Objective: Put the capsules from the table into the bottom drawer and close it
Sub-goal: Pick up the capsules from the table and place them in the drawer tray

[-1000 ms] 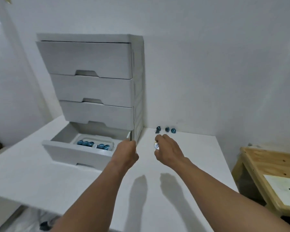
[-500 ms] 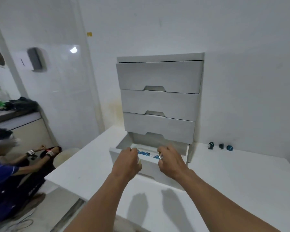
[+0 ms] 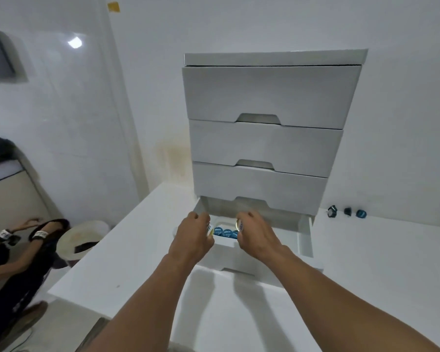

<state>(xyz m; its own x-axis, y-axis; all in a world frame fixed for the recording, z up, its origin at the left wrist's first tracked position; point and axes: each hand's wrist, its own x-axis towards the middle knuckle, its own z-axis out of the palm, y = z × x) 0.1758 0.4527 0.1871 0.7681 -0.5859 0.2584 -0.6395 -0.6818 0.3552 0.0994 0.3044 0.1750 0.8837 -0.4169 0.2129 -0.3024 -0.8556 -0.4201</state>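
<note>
Head view: left hand (image 3: 192, 241) and right hand (image 3: 255, 238), fingers curled on a capsule each, hover over the open bottom drawer (image 3: 305, 240); blue capsules (image 3: 225, 232) lie between them.

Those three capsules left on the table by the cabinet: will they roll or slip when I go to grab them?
The three capsules look small, so probably light and easily nudged. At least one lies on its side, so it may roll. Their surfaces look smooth, possibly slippery; pinch rather than push.

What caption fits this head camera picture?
Both hands, left and right, each hold a capsule over the open bottom drawer.
</note>
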